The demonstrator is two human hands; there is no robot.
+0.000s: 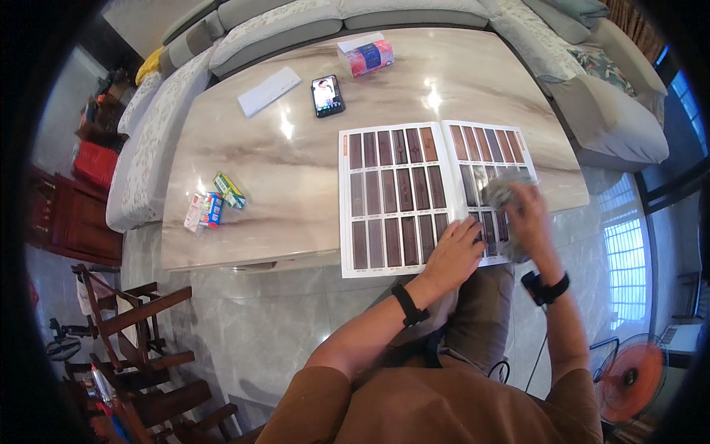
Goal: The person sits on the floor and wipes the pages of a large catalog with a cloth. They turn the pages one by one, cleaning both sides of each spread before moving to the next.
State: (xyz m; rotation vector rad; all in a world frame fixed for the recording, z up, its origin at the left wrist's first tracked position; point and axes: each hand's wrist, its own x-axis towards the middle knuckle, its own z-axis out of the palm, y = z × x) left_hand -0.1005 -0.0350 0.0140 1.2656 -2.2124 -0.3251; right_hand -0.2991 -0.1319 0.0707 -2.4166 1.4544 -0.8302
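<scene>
A large catalogue point(390, 190) lies open before me, its pages filled with rows of dark brown and reddish door or panel pictures with small captions. It rests on the marble-patterned table, and its lower edge juts out past the front of the tabletop. My left hand point(456, 252) lies on the lower part of the catalogue near the fold, holding nothing. Over the right page, my right hand point(530, 219) grips a grey cloth point(499, 191). Motion blurs both the hand and the cloth, and they cover part of that page's pictures.
On the marble-patterned table point(255, 161) are a smartphone point(327, 96) with a lit screen, a folded white paper point(270, 91), a tissue pack point(369, 57) and several small boxes point(211, 210). Sofas point(277, 34) surround it. Wooden chairs point(138, 316) stand left; an orange-bladed fan point(631, 377) stands right.
</scene>
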